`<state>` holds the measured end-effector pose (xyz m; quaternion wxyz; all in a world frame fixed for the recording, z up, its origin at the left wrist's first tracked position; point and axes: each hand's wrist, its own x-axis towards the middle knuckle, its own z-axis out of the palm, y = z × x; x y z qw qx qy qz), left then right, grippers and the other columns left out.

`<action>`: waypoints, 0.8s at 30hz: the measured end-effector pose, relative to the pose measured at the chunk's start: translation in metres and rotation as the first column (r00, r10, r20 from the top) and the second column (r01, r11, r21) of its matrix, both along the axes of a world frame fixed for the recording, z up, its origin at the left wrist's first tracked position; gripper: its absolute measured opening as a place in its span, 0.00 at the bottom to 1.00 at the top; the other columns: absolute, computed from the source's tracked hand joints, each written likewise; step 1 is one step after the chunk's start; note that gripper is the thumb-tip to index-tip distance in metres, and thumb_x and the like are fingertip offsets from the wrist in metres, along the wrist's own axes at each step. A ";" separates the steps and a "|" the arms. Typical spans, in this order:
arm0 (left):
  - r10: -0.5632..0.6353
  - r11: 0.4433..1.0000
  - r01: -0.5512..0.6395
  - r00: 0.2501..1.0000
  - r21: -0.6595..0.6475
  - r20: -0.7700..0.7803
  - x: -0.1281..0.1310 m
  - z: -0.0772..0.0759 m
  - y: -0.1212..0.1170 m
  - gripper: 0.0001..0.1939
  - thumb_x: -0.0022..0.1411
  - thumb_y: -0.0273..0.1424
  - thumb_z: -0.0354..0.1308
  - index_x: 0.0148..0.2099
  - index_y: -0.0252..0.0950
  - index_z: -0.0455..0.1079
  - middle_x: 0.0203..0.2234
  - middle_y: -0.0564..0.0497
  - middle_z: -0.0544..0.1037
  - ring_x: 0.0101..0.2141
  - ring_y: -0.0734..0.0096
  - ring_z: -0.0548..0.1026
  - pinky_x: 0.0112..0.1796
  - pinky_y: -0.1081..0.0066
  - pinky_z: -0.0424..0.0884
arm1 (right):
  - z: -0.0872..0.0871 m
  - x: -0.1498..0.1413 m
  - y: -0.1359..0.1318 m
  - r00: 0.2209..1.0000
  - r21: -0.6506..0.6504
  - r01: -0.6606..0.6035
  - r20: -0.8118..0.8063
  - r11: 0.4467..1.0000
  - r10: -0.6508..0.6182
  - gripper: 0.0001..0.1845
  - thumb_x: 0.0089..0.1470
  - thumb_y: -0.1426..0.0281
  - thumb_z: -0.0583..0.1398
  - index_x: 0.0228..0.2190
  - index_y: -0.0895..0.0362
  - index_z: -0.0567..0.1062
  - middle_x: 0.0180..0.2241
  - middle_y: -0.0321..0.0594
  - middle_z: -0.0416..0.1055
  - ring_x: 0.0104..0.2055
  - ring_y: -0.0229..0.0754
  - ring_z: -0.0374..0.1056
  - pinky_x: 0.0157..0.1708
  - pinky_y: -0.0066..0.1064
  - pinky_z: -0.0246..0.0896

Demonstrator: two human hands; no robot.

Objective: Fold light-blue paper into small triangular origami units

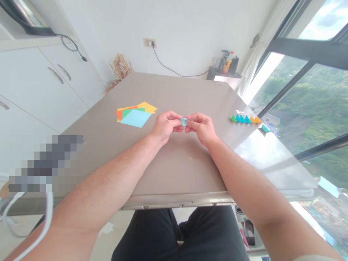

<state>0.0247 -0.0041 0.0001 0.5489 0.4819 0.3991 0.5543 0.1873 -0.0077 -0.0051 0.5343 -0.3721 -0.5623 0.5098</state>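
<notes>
A small folded piece of light blue paper (184,122) is held above the middle of the table (174,170). My left hand (166,125) pinches its left side between thumb and fingers. From the right, my right hand (199,125) grips the opposite side in the same way, so the fingertips almost meet and cover most of the paper. Left of my hands lies a fanned stack of paper sheets, with a light blue sheet (135,118) on top and green, orange and yellow ones beneath. Several small folded paper pieces (246,119) in green, blue and orange stand in a row at the right.
A blurred-out dark object (51,157) with a white cable (49,214) lies at the table's left edge. Behind the table, bottles (227,64) stand on a small cabinet (224,77). Windows (296,94) line the right side; white cupboards (40,79) stand left.
</notes>
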 end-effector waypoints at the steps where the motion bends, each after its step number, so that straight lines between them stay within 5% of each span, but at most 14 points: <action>1: -0.005 1.000 0.005 1.000 0.001 0.000 0.000 0.000 0.000 0.08 0.43 0.25 0.68 0.28 0.35 0.72 0.24 0.51 0.80 0.23 0.69 0.77 0.29 0.66 0.75 | 0.001 0.000 0.000 1.000 -0.006 -0.004 -0.004 1.000 0.003 0.07 0.46 0.67 0.68 0.30 0.56 0.79 0.21 0.33 0.74 0.23 0.36 0.70 0.29 0.32 0.69; 12: -0.043 0.999 0.043 0.999 0.010 -0.005 -0.003 0.000 -0.003 0.10 0.48 0.28 0.67 0.36 0.34 0.78 0.26 0.50 0.81 0.27 0.68 0.79 0.34 0.65 0.77 | -0.002 0.001 0.001 0.999 -0.049 0.041 -0.018 0.998 -0.042 0.16 0.43 0.66 0.70 0.37 0.54 0.77 0.24 0.32 0.76 0.24 0.37 0.71 0.30 0.33 0.71; 20: 0.123 0.989 -0.108 0.979 0.100 -0.164 0.001 -0.005 -0.005 0.08 0.47 0.30 0.69 0.33 0.37 0.77 0.23 0.54 0.79 0.25 0.71 0.77 0.31 0.69 0.74 | 0.001 -0.010 -0.005 0.996 -0.031 0.084 0.013 0.996 -0.084 0.11 0.44 0.67 0.70 0.29 0.55 0.75 0.24 0.34 0.75 0.24 0.36 0.70 0.27 0.30 0.67; 24: 0.101 0.993 -0.092 0.987 0.079 -0.123 0.004 -0.003 -0.007 0.07 0.47 0.28 0.67 0.32 0.38 0.76 0.23 0.55 0.79 0.24 0.74 0.76 0.31 0.70 0.73 | 0.002 -0.013 -0.005 0.994 -0.018 0.093 -0.049 0.996 -0.093 0.06 0.45 0.71 0.67 0.26 0.55 0.73 0.21 0.32 0.73 0.22 0.34 0.67 0.25 0.28 0.64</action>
